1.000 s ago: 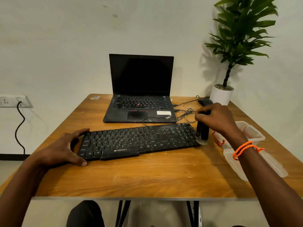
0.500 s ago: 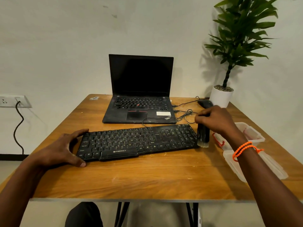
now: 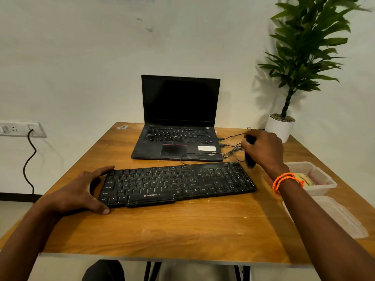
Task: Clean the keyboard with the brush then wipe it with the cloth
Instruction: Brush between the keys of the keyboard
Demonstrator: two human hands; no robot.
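A black keyboard (image 3: 178, 182) lies across the middle of the wooden table (image 3: 182, 228). My left hand (image 3: 79, 191) rests against its left end, thumb at the front edge and fingers along the back corner. My right hand (image 3: 263, 149) grips a black brush (image 3: 250, 159), held upright just behind the keyboard's right back corner. Most of the brush is hidden by my fingers. In a clear plastic box (image 3: 322, 183) at the right lies something yellow and pink, perhaps the cloth.
An open black laptop (image 3: 178, 126) stands behind the keyboard, with tangled cables (image 3: 231, 151) to its right. A potted plant (image 3: 281, 126) occupies the far right corner. A clear lid (image 3: 332, 216) lies near the right edge. A wall socket (image 3: 20, 129) with a cord is at left.
My right hand has lifted the brush from the keyboard's right front side and carried it back behind the right corner. My left hand has stayed on the left end.
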